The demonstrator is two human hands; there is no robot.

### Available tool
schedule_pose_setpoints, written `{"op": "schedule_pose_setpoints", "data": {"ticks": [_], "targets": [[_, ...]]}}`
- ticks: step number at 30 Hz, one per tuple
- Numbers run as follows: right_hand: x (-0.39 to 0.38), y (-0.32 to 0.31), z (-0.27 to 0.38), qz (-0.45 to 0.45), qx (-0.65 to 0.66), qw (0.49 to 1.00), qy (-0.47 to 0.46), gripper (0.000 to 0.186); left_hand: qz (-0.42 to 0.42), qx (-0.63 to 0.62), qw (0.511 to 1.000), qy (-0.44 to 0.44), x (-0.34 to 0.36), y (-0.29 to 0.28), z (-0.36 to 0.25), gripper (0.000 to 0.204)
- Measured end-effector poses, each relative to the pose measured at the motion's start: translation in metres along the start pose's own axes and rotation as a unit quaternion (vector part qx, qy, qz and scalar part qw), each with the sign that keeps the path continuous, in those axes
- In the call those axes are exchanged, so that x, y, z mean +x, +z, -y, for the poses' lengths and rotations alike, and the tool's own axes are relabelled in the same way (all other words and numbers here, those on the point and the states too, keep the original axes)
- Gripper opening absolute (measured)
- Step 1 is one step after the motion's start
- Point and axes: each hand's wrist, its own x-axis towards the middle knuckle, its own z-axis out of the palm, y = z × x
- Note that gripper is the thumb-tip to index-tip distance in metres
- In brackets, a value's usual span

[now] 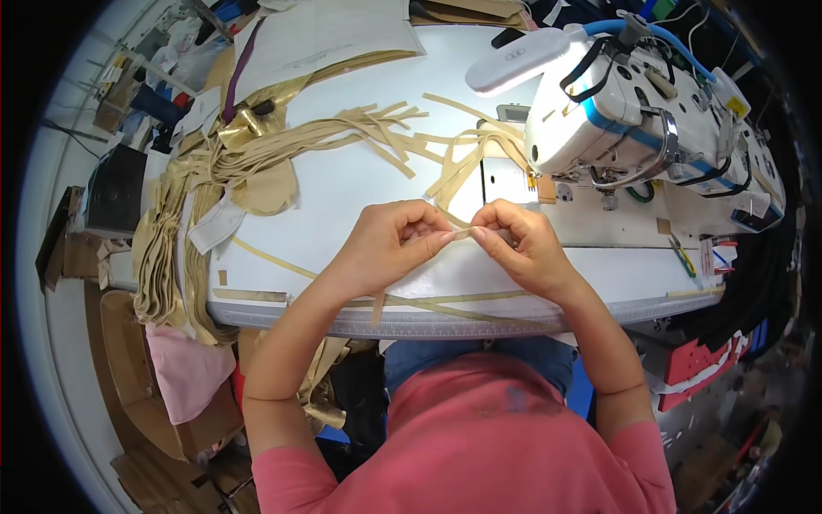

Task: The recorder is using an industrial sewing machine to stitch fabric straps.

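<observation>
At the middle of the white worktable [317,214], my left hand [387,248] pinches a narrow tan strip [461,233] between thumb and fingers. My right hand [521,250] grips the same strip a short way to the right, so a short length spans between them. Just beyond my hands, a loose bundle of tan strips [449,180] lies by the sewing machine [582,120]. A longer, tangled bunch [282,141] stretches to the left. Thin tapes [441,304] lie along the near edge below my hands.
Gold fabric lengths [163,240] hang over the table's left end. Paper sheets [325,34] lie at the back. A cardboard box [120,343] with pink fabric [188,368] stands lower left. Snips [681,257] rest at the right, near a graduated edge strip [445,327].
</observation>
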Motion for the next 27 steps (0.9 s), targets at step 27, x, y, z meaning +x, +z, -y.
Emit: {"op": "schedule_pose_setpoints", "data": {"ticks": [27], "targets": [[-0.007,0.015,0.005,-0.083,0.292,0.942,-0.144,0.012,-0.179,-0.101,0.931,0.301,0.004,0.054,0.003,0.01]]}}
